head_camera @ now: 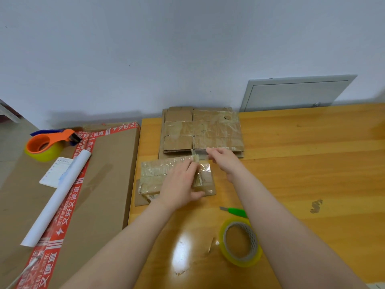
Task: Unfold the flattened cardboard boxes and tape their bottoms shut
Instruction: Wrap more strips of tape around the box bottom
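A small cardboard box [154, 174], wrapped in old clear tape, lies on the wooden table [302, 163] in front of me. My left hand [179, 186] lies on its top, thumb hooked at the near edge. My right hand [225, 161] pinches a strip of clear tape [203, 163] at the box's far right corner; the strip runs down over the right end. Behind it sits a stack of flattened cardboard boxes [202, 130]. A roll of clear yellowish tape [240, 241] lies near my right forearm.
A green utility knife [235, 211] lies between the box and the tape roll. On the left, a big carton with red printed tape [100, 174] carries an orange tape dispenser [44, 146], a white paper roll [60, 192] and a label sheet [55, 171].
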